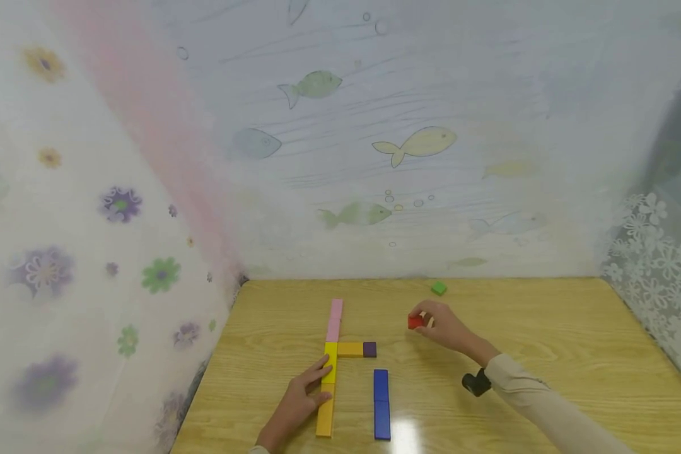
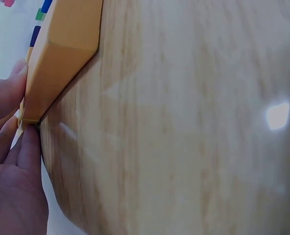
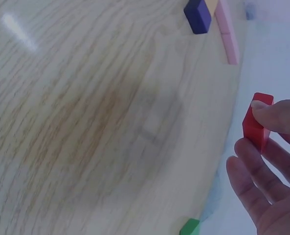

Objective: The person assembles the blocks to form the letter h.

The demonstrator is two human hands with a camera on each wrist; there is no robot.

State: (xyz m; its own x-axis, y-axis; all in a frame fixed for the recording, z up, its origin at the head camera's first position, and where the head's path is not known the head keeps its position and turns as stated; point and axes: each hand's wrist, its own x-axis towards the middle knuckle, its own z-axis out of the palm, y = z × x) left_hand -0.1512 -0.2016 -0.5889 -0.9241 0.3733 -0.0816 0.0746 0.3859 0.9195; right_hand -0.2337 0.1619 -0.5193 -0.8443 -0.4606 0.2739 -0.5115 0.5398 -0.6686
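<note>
In the head view my left hand (image 1: 299,398) rests against a row of blocks, its fingers at the yellow block (image 1: 330,363) and its thumb at the orange block (image 1: 325,416) below. The left wrist view shows the fingers and thumb touching the orange block (image 2: 66,54) near its far end. My right hand (image 1: 444,326) pinches a small red block (image 1: 415,321) between thumb and fingers. In the right wrist view the red block (image 3: 258,122) is held tilted. Pink blocks (image 1: 334,320) continue the row beyond the yellow one. Another orange block (image 1: 350,349) branches right, ending at a dark purple block (image 1: 369,349).
Two blue blocks (image 1: 381,403) lie end to end, right of the row. A green block (image 1: 439,288) sits near the back edge of the wooden table (image 1: 545,353). Patterned curtains (image 1: 408,208) stand behind and at both sides. A black device (image 1: 477,382) is at the right wrist.
</note>
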